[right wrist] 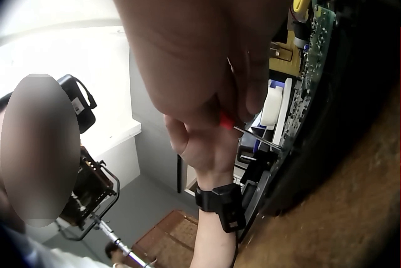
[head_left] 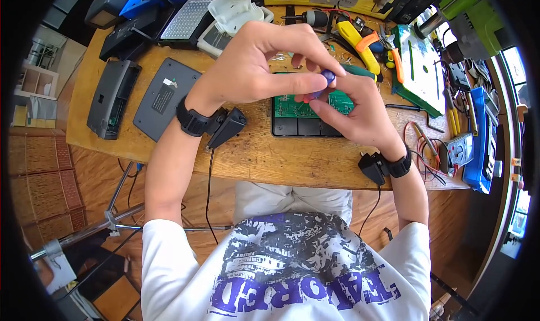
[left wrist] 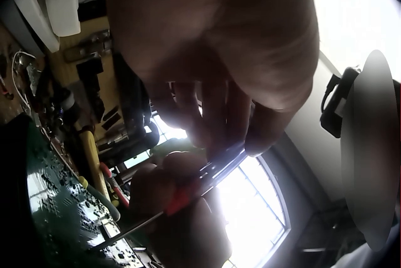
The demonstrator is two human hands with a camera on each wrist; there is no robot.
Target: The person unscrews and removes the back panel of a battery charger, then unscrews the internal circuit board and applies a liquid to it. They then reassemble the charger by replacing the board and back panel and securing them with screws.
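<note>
A screwdriver with a blue-purple handle (head_left: 328, 75) and a red collar (left wrist: 180, 199) stands tilted over a green circuit board (head_left: 292, 106) in a black casing. My left hand (head_left: 264, 65) pinches the handle's upper end between thumb and fingers. Lower down, around the handle near the collar, are the fingers of my right hand (head_left: 360, 110). In the left wrist view the thin metal shaft (left wrist: 128, 231) runs down to the board; the right wrist view shows the shaft (right wrist: 257, 137) reaching it too. Whether the tip sits in a screw cannot be told.
Left of the board lie a dark grey panel (head_left: 163, 99) and a black housing (head_left: 112, 99). Behind are an open white case (head_left: 233, 14), a yellow-handled tool (head_left: 357, 43) and orange-handled pliers (head_left: 398, 65). A multimeter (head_left: 460, 150) with red leads and a blue tray (head_left: 482, 147) are at right.
</note>
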